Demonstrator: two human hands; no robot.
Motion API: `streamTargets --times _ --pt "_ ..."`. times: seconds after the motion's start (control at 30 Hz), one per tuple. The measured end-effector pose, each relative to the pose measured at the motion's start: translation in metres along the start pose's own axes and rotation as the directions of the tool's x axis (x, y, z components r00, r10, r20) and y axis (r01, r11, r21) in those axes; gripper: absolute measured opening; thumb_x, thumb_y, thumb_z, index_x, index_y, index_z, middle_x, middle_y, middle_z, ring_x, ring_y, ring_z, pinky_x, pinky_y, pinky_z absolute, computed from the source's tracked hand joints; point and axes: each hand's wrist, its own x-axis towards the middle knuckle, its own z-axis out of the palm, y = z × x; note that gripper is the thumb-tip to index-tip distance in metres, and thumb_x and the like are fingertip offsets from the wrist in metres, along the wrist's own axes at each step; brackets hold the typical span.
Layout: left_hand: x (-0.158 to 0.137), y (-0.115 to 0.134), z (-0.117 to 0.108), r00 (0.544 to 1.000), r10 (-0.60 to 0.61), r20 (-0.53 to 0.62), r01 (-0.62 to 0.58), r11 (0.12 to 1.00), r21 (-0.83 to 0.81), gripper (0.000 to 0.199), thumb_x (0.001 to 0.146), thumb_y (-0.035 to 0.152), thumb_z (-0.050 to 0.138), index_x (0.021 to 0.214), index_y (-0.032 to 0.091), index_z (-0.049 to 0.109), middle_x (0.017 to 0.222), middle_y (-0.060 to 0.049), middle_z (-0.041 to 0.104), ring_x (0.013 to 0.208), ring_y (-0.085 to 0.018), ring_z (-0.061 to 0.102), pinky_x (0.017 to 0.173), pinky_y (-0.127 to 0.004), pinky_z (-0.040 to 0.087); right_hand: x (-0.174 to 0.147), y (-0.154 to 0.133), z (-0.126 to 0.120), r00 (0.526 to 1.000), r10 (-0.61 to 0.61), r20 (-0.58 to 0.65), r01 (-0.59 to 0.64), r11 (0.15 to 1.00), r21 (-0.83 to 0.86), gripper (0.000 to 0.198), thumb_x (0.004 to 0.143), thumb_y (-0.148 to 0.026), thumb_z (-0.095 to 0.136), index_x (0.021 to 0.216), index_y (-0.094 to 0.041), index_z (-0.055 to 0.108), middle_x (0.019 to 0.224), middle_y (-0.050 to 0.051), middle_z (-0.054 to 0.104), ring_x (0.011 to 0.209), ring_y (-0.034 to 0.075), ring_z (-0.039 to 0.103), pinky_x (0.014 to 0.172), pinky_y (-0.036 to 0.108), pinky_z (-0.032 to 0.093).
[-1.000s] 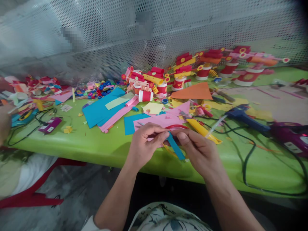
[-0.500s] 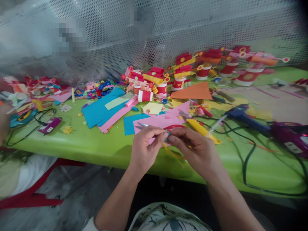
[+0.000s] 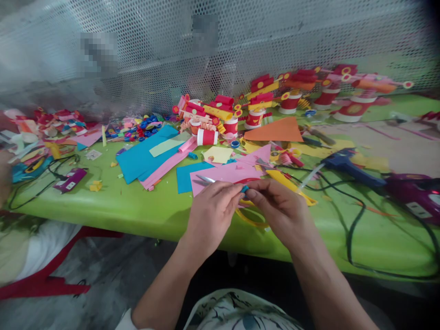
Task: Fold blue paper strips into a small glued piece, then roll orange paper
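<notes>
Between the fingertips of both hands is a small blue paper roll [image 3: 244,189], mostly covered by the fingers. My left hand [image 3: 215,215] is closed in a pinch on its left side, and my right hand [image 3: 280,206] pinches it from the right. Just beyond the hands lies a pair of scissors [image 3: 205,178], its blades pointing left over a pink paper sheet [image 3: 227,173]. Under the hands shows a yellow loop [image 3: 252,219], partly hidden. A blue paper piece [image 3: 184,178] lies left of the pink sheet.
Red and white paper-cup models [image 3: 255,118] stand along the back. At right a blue glue gun [image 3: 354,169] rests near a purple power strip [image 3: 412,197], with a black cord [image 3: 349,243] looping to the table edge. Another person's hand [image 3: 5,176] is at far left.
Both hands have shifted slightly right, and the fingers have changed position around the blue roll, leaving more of it visible. The things on the table stay where they were.
</notes>
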Motion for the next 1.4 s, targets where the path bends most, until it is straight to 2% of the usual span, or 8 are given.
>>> streamTargets --times 0.17,0.5,0.77,0.93,1.03,1.13,1.2,1.4 --pt "0.000 0.000 -0.002 1.000 -0.013 0.028 0.014 0.999 -0.043 0.014 0.098 0.021 0.060 0.104 0.017 0.072 0.096 -0.009 0.078 0.088 -0.019 0.072 0.080 -0.032 0.057 0.000 0.002 0.000 1.000 -0.024 0.010 0.024 1.000 -0.001 0.012 0.090 -0.034 0.071 0.092 -0.023 0.072 0.081 0.000 0.072 0.072 0.014 0.068 0.064 0.022 0.055" --pt "0.004 -0.003 -0.007 0.981 -0.166 0.095 0.185 0.952 -0.244 0.010 0.094 0.024 0.066 0.095 0.018 0.074 0.091 -0.006 0.077 0.085 -0.017 0.070 0.079 -0.029 0.053 -0.003 -0.002 0.002 0.997 -0.070 -0.011 0.070 0.996 -0.051 0.008 0.090 -0.031 0.072 0.093 -0.024 0.074 0.085 -0.001 0.074 0.075 0.014 0.070 0.070 0.023 0.056" --pt "0.001 -0.005 -0.003 0.888 -0.399 0.229 0.455 0.687 -0.567 0.016 0.089 0.033 0.072 0.090 0.018 0.075 0.086 -0.004 0.075 0.079 -0.015 0.066 0.072 -0.025 0.051 -0.005 -0.002 0.002 0.999 -0.025 0.023 0.026 0.997 -0.068 0.012 0.091 -0.035 0.070 0.090 -0.022 0.072 0.081 0.001 0.072 0.075 0.017 0.067 0.069 0.027 0.052" --pt "0.002 -0.005 0.001 0.804 -0.513 0.302 0.572 0.526 -0.630 0.019 0.083 0.036 0.077 0.083 0.016 0.076 0.077 -0.002 0.071 0.071 -0.013 0.061 0.068 -0.025 0.049 -0.004 -0.009 0.002 0.999 -0.032 0.027 0.036 0.985 -0.172 0.020 0.092 -0.037 0.067 0.083 -0.020 0.070 0.076 0.003 0.071 0.072 0.018 0.063 0.067 0.030 0.049" --pt "0.005 -0.008 -0.004 0.758 -0.523 0.391 0.639 0.475 -0.605 0.024 0.082 0.040 0.078 0.078 0.016 0.075 0.067 0.000 0.066 0.059 -0.010 0.055 0.058 -0.023 0.046 -0.003 -0.010 -0.002 0.998 0.020 0.060 -0.011 0.990 -0.139 0.023 0.091 -0.039 0.067 0.080 -0.019 0.069 0.072 0.003 0.067 0.067 0.017 0.058 0.060 0.029 0.045" --pt "0.012 -0.011 -0.014 0.740 -0.452 0.498 0.672 0.516 -0.531 0.028 0.085 0.043 0.074 0.076 0.017 0.074 0.063 0.000 0.063 0.058 -0.010 0.055 0.054 -0.022 0.045 -0.002 -0.007 -0.005 0.984 0.095 0.148 -0.090 0.995 -0.041 0.029 0.090 -0.044 0.069 0.077 -0.018 0.066 0.066 0.000 0.059 0.060 0.014 0.050 0.053 0.026 0.039" --pt "0.016 -0.011 -0.021 0.768 -0.405 0.496 0.636 0.576 -0.514 0.029 0.088 0.044 0.071 0.077 0.017 0.074 0.072 -0.003 0.069 0.069 -0.014 0.063 0.061 -0.024 0.051 -0.001 -0.006 -0.007 0.976 0.109 0.190 -0.110 0.994 -0.006 0.031 0.089 -0.046 0.069 0.076 -0.018 0.065 0.065 -0.001 0.056 0.058 0.012 0.047 0.052 0.026 0.037" --pt "0.023 -0.018 -0.032 0.786 -0.277 0.553 0.550 0.721 -0.421 0.031 0.086 0.034 0.074 0.113 0.020 0.076 0.096 -0.007 0.076 0.081 -0.016 0.070 0.066 -0.024 0.054 0.004 -0.016 -0.007 0.966 0.008 0.260 0.036 0.986 -0.165 0.026 0.089 -0.038 0.066 0.070 -0.020 0.066 0.065 0.000 0.062 0.061 0.014 0.053 0.056 0.026 0.041"
